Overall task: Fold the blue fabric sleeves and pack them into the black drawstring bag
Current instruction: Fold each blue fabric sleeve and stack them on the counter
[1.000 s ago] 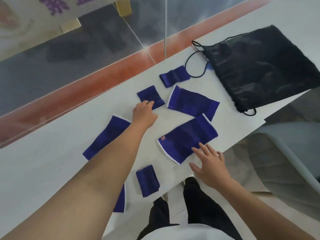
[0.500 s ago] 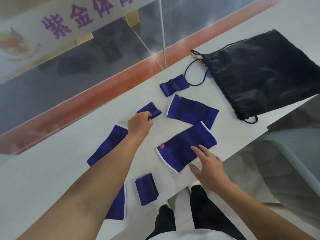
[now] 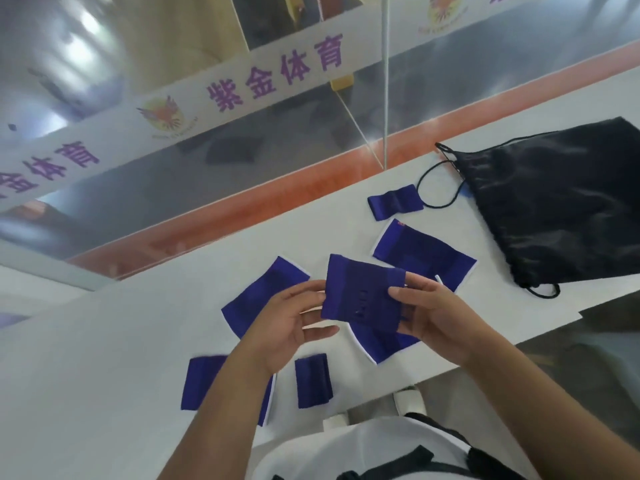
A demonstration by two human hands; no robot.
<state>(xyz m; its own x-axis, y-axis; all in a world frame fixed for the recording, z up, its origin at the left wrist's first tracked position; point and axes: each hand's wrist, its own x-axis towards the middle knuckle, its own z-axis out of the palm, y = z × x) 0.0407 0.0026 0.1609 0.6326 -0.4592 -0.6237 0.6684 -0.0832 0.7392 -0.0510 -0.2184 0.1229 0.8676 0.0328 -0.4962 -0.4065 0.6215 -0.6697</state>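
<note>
the person has one small blue sleeve (image 3: 362, 292) lifted off the white table (image 3: 104, 393), pinched at both side edges: left hand (image 3: 287, 318) has thumb and fingers pressed on its left edge, right hand (image 3: 429, 315) nips the right edge, thumb on top. it's held flat and spread, no fold in it yet as far as the view shows.

everything else, placed off the black drawstring bag (image 3: 561, 209): a small folded-looking piece (image 3: 394, 202) sits just beside its cord loop, a wide white-trimmed sleeve (image 3: 424, 256) lies near its lower left, and three more pieces are well apart from it, down toward the person. another sleeve lies under the held one, mostly hidden.

what could bite here imo: the grip is only on the edges, so the stretchy knit could sag or slip out when the hands swing together to fold, and it'd drop onto the pile below and muddle things. also the bag's mouth looks shut flat, so stuffing one-handed might just shove it off the table edge.
</note>
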